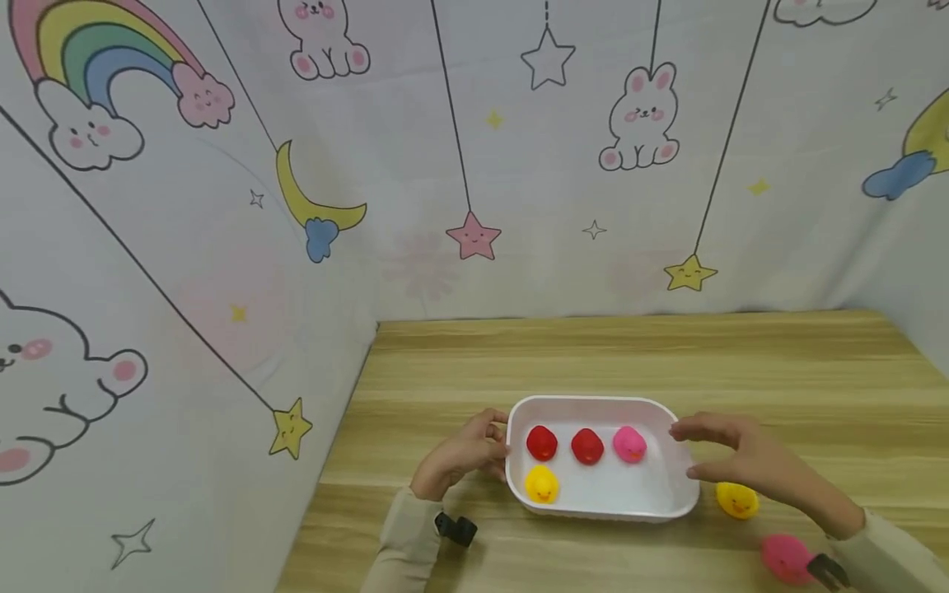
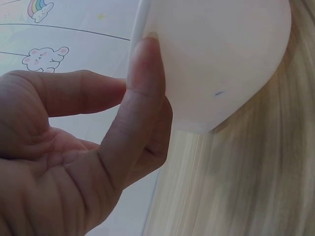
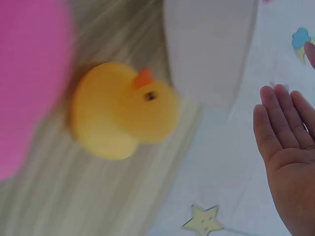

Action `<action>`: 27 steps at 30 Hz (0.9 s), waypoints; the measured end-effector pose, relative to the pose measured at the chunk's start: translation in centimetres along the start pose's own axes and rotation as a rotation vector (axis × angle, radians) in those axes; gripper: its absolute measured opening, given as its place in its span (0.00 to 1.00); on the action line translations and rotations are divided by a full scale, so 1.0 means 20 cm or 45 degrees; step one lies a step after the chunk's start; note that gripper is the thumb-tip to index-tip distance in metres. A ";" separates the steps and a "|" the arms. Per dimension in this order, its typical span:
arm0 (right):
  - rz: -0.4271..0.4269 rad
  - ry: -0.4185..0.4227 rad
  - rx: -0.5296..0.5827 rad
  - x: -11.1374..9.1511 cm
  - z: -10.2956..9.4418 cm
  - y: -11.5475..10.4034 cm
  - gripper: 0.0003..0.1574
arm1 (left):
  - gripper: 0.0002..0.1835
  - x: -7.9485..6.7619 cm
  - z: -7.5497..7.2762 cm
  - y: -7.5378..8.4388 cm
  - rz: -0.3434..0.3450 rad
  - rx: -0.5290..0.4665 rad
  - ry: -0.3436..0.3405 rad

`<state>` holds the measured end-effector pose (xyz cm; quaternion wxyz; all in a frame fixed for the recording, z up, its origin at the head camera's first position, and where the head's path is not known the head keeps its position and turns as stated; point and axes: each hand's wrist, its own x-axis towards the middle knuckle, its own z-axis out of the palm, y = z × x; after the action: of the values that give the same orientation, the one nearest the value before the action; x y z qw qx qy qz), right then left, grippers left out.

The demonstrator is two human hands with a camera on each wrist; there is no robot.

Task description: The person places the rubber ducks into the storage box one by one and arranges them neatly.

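Observation:
A white plastic tub (image 1: 608,496) stands on the wooden table in the head view. Inside it lie two red rubber ducks (image 1: 542,443), a pink rubber duck (image 1: 630,445) and a yellow rubber duck (image 1: 543,485). My left hand (image 1: 465,451) pinches the tub's left rim, seen closely in the left wrist view. At the opposite end my right hand (image 1: 756,461) is spread around the right rim, fingers extended and holding nothing; whether its fingertips touch the rim I cannot tell. Another yellow duck (image 3: 125,113) sits outside the tub, beneath the right hand.
A second pink duck (image 1: 786,558) lies on the table (image 1: 593,354) by the right wrist, partly behind the black wrist mount (image 1: 826,568). White fabric (image 1: 549,181) with printed bunnies and stars hangs along the back and sides of the table.

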<state>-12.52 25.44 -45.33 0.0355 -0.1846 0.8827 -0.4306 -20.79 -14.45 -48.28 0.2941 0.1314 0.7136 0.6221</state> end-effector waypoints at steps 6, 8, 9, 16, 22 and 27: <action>-0.065 0.111 0.108 -0.14 -0.03 0.15 0.30 | 0.26 0.00 0.01 0.00 -0.002 -0.005 -0.001; -0.070 0.138 0.131 -0.18 -0.03 0.18 0.30 | 0.26 0.00 0.01 -0.01 -0.002 -0.005 0.005; -0.067 0.151 0.137 -0.20 -0.04 0.20 0.31 | 0.26 0.00 0.01 -0.01 -0.002 -0.002 0.007; 0.044 0.214 0.158 -0.32 -0.07 0.27 0.30 | 0.26 0.01 0.00 0.00 -0.004 0.015 -0.003; 0.051 0.256 0.150 -0.40 -0.07 0.33 0.32 | 0.26 0.02 0.01 -0.01 -0.003 0.014 0.000; 0.079 0.288 0.132 -0.45 -0.06 0.36 0.32 | 0.27 0.02 0.01 -0.02 -0.003 -0.002 -0.001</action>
<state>-6.58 33.60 -51.09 -0.0413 -0.1054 0.8629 -0.4925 -21.01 -14.15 -48.75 0.2953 0.1305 0.7131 0.6223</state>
